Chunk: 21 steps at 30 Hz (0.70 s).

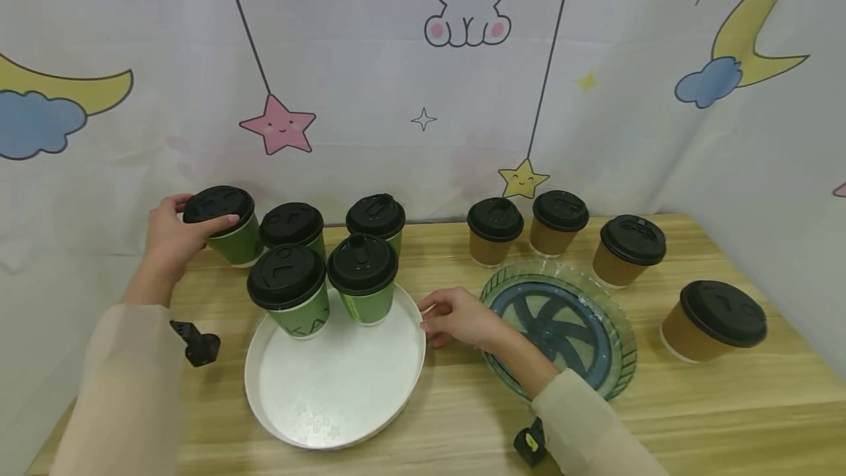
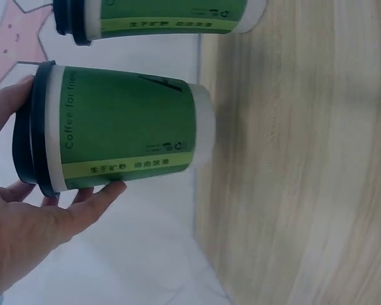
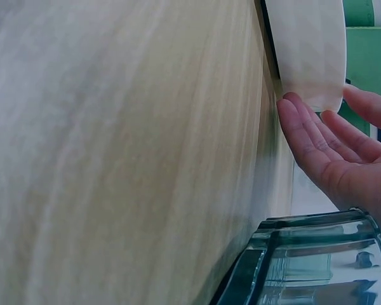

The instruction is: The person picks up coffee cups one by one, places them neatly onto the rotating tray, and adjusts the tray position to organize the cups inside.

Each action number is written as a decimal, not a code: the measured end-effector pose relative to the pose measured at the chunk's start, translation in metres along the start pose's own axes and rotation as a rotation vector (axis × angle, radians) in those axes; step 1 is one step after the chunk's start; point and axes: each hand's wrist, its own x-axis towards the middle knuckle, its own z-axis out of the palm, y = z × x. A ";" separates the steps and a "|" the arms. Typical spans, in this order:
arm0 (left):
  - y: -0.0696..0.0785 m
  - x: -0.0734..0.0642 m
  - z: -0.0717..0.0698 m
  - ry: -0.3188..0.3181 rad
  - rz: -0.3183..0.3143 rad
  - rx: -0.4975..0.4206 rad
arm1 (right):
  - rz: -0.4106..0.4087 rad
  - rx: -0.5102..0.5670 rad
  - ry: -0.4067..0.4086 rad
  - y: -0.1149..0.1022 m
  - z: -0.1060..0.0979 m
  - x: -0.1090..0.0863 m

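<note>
At far left, the left hand (image 1: 168,235) grips a green paper coffee cup (image 2: 127,127), black-lidded, white-based, lime-striped; the right hand (image 1: 465,318) holds the round white tray (image 1: 337,391) by its right rim.

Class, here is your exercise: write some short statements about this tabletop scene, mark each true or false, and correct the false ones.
1. The left hand holds a green cup. True.
2. The right hand touches the white tray. True.
3. Only two brown cups are in view. False: four brown cups stand on the table.
4. Two other green cups stand on the white tray. True.
5. A brown cup stands inside the clear greenish tray. False: all the brown cups are outside the clear greenish tray.
6. The cups have white lids. False: their lids are black.
</note>
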 end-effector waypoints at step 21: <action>0.007 -0.061 -0.025 -0.020 0.026 0.034 | 0.006 -0.004 0.003 0.001 0.000 0.002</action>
